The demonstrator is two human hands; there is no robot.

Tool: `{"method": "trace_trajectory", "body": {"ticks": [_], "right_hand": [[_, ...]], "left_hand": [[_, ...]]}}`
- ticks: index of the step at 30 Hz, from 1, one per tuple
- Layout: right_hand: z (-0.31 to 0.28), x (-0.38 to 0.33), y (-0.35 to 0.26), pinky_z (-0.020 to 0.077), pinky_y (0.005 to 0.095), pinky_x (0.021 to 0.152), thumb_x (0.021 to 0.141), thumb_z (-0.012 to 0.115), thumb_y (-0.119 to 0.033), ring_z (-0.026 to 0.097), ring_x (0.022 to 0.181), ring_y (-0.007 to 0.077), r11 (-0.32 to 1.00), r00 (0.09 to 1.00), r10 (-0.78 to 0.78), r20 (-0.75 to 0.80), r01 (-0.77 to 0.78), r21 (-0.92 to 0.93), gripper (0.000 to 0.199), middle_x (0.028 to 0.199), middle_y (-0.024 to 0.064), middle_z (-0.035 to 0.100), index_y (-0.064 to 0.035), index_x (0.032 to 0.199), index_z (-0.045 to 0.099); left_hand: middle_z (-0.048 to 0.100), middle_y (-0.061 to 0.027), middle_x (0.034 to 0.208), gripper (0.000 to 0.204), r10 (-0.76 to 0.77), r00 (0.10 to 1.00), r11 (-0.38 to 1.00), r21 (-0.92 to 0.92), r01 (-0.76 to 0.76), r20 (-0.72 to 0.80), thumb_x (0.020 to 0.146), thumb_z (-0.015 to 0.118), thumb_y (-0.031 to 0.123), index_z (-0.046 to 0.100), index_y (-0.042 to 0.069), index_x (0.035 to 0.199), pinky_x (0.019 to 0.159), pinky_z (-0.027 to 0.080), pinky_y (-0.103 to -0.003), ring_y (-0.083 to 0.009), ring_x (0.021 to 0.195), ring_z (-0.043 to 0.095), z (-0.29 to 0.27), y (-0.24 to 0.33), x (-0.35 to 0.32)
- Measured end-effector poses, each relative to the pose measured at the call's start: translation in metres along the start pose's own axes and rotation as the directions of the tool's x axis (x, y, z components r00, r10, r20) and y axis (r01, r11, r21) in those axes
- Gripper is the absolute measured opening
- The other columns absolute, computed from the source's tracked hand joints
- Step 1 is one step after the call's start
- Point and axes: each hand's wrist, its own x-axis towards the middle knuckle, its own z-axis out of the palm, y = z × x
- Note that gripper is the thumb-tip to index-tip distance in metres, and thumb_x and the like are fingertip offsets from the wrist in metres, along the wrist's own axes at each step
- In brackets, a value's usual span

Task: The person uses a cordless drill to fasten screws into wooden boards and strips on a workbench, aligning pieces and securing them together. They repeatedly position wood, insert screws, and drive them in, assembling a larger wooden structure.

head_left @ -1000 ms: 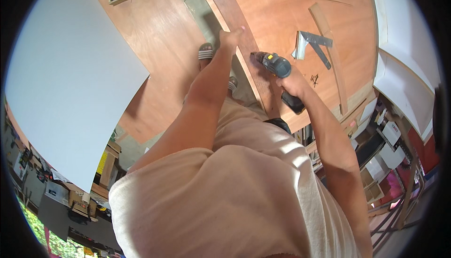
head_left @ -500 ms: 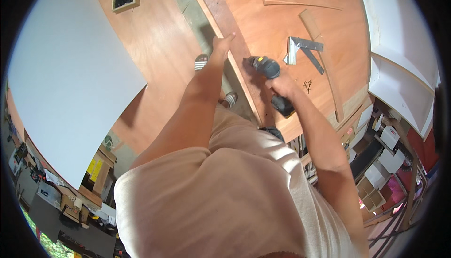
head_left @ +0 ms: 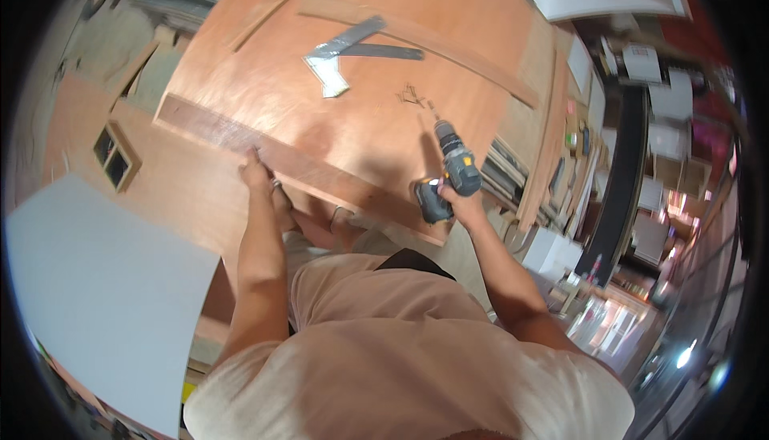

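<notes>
While L hand (head_left: 256,176) clasps plank (head_left: 320,172), R hand (head_left: 465,204) points drill (head_left: 460,166) fwd.

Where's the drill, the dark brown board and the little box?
Drill (head_left: 460,170): head view, on its body.
Dark brown board (head_left: 316,170): head view, on its top face.
Little box (head_left: 130,152): head view, on its right wall.

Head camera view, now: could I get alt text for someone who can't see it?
A person's right hand holds a cordless drill, while the left hand touches a long board along the near edge of a wooden panel. A metal square, thin wooden strips and small dark pieces lie on the panel.
</notes>
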Motion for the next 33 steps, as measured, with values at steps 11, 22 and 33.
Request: {"method": "trace_trajectory", "body": {"ticks": [11, 22, 33], "right_hand": [[-0.219, 0.194, 0.219, 0.0479, 0.0374, 0.089, 0.088, 0.073, -0.012, 0.060, 0.097, 0.0219, 0.928, 0.502, 0.162, -0.850, 0.215, 0.304, 0.039, 0.115, 0.0087, 0.064, 0.0035, 0.121, 0.058], [-0.337, 0.306, 0.314, 0.0540, 0.0404, 0.085, 0.087, 0.078, -0.023, 0.061, 0.101, 0.0246, 0.901, 0.345, 0.312, -0.885, 0.189, 0.391, 0.050, 0.118, 0.0127, 0.062, 0.0061, 0.121, 0.058], [-0.338, 0.285, 0.342, 0.0507, 0.0369, 0.094, 0.088, 0.075, -0.018, 0.062, 0.104, 0.0266, 0.952, 0.466, 0.173, -0.868, 0.147, 0.268, 0.053, 0.118, 0.0193, 0.061, 0.0126, 0.124, 0.051]], "left_hand": [[0.042, -0.0303, 0.130, 0.057, 0.609, 0.727, 0.056, 0.898, -0.437, 0.316, 0.077, 0.081, 0.022, 0.055, 0.002, 0.124, 0.096, 0.045, -0.042, -0.0399, 0.114, 0.052, 0.006, 0.027, -0.029], [0.059, -0.0045, 0.062, 0.018, 0.672, 0.702, 0.320, 0.762, -0.563, 0.236, 0.077, 0.079, 0.010, 0.064, -0.002, 0.075, 0.054, 0.045, -0.031, -0.0137, 0.058, 0.052, 0.004, 0.037, -0.005], [0.064, -0.0104, 0.081, 0.017, 0.677, 0.712, 0.276, 0.832, -0.481, 0.187, 0.081, 0.076, 0.014, 0.066, 0.001, 0.084, 0.067, 0.050, -0.036, -0.0218, 0.073, 0.062, 0.000, 0.038, 0.000]]}}
